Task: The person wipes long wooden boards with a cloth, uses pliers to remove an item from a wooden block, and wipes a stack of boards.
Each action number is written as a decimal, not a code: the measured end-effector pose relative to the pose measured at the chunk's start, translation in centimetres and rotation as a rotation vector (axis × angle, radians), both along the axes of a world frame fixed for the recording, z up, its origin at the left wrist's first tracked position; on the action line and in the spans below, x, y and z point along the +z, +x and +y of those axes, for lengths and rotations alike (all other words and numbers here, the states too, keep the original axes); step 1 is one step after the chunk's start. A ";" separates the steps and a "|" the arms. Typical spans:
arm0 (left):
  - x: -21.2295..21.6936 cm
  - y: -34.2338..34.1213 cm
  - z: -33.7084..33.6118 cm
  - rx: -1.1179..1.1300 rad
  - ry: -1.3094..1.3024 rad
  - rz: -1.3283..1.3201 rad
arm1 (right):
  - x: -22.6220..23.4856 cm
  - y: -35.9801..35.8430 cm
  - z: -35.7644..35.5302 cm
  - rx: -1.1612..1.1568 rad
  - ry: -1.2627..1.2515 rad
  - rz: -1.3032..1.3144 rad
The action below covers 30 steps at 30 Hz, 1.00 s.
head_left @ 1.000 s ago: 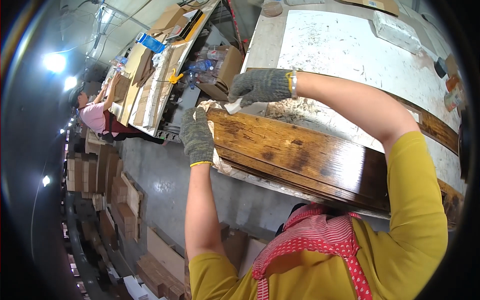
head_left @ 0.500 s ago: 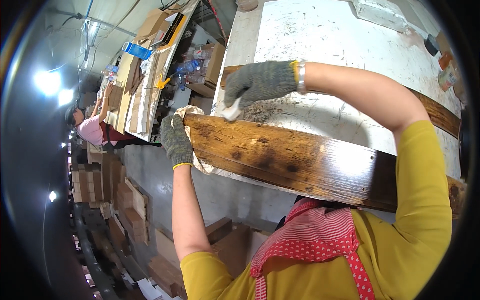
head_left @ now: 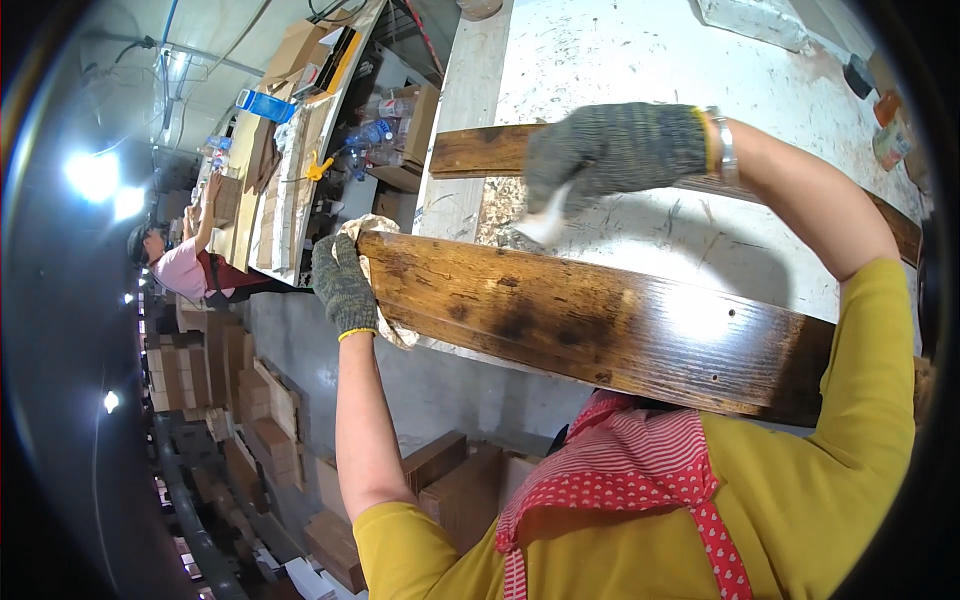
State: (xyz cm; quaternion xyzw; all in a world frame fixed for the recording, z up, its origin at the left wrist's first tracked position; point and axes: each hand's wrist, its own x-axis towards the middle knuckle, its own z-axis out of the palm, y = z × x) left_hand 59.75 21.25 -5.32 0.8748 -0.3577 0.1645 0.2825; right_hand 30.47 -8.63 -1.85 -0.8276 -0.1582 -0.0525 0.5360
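A long, dark-stained glossy wooden plank (head_left: 600, 325) lies across the near edge of a white, scratched workbench (head_left: 640, 60). My left hand (head_left: 343, 283), in a grey knit glove, grips the plank's left end together with a pale cloth (head_left: 392, 330). My right hand (head_left: 610, 150), also gloved, is raised above the plank and pinches a small white piece (head_left: 545, 226). A second dark plank (head_left: 480, 152) lies on the bench behind, partly hidden by my right hand.
Another person in a pink top (head_left: 185, 268) works at a far bench (head_left: 270, 190) piled with boards and bottles. Stacks of wooden blocks (head_left: 250, 420) cover the floor to the left. Small containers (head_left: 890, 140) stand at the workbench's right side.
The plank's left end and my left hand have shifted right and down in view. My right hand has lifted off the plank and moved right above it.
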 end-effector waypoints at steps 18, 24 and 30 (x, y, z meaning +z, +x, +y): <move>0.0 -0.8 -0.8 0.012 -0.001 0.027 | 2.6 -7.7 0.0 -0.272 0.187 0.164; -0.4 0.7 0.3 0.004 -0.150 0.006 | 5.2 -18.1 4.3 -0.784 0.160 0.175; 4.1 -8.4 -2.2 -0.593 0.144 -0.399 | 1.1 -28.8 8.4 -1.404 0.320 0.012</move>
